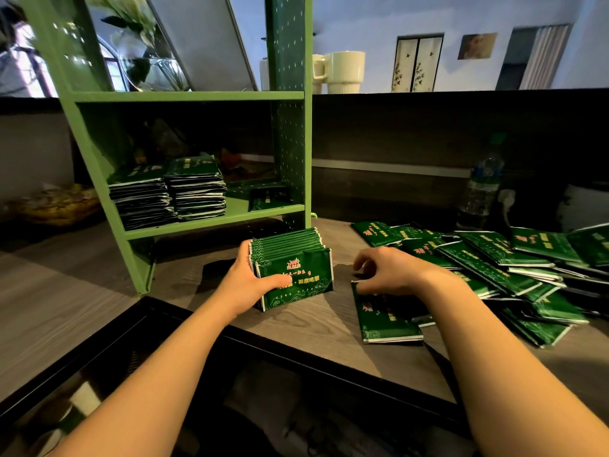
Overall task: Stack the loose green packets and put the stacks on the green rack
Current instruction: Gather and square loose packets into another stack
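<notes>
My left hand (pixel 248 280) grips a stack of green packets (pixel 293 258) standing on edge on the wooden table, thumb across the front packet. My right hand (pixel 385 272) rests with curled fingers on the top edge of a loose green packet (pixel 384 316) lying flat on the table. A pile of loose green packets (pixel 514 262) spreads to the right. The green rack (pixel 211 221) stands behind, its lower shelf holding two tall stacks of packets (pixel 171 192) and one low packet (pixel 268 197).
A plastic water bottle (pixel 482 189) stands at the back right against the dark wall panel. Cream mugs (pixel 344 72) sit on the ledge above. A yellowish bundle (pixel 56 206) lies far left. The table's dark front edge (pixel 296 361) runs under my forearms.
</notes>
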The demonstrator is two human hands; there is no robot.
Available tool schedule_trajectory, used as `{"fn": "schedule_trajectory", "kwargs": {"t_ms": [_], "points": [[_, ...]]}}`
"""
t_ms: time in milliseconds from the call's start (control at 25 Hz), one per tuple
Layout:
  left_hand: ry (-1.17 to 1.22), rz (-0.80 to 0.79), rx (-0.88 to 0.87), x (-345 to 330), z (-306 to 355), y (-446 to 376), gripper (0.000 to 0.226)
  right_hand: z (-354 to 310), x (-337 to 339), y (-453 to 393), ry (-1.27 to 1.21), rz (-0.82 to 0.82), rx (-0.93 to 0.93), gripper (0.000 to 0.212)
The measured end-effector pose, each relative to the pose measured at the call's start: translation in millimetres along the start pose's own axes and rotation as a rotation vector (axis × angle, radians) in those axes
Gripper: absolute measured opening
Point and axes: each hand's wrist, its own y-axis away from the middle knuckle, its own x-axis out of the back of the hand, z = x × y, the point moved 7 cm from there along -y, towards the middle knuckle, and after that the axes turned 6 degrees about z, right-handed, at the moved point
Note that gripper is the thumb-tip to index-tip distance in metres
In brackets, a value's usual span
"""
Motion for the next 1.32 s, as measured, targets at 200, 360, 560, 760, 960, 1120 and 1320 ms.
{"fn": "schedule_trajectory", "kwargs": {"t_ms": [200,360,560,760,960,1120,1320], "points": [[0.0,0.0,0.005,0,-1,0,0.076,7,-5,5,-0.029,-0.158,-0.084,0.058],[0.013,-0.003,-0.002,-1,1,1,0.072,11,-5,2,-0.042,-0.14,-0.065,0.043],[0.019,-0.007,-0.013,-2,3,3,0.071,-10,16,2,-0.253,0.205,0.084,0.024],[-0.028,-0.046,-0.026,-2,5,4,0.108,-27,25,9,-0.697,0.337,0.166,0.007],[0.0,-0.056,-0.023,-3,5,3,0.125,-47,-3,2,-0.578,0.458,0.266,0.02],[-0.002,-0.057,-0.063,-6,2,2,0.096,-50,-16,-3,-0.541,0.417,0.161,0.058],[0.122,-0.136,-0.1,-10,4,3,0.089,-49,-39,-1,-0.669,0.068,0.145,0.118]]}}
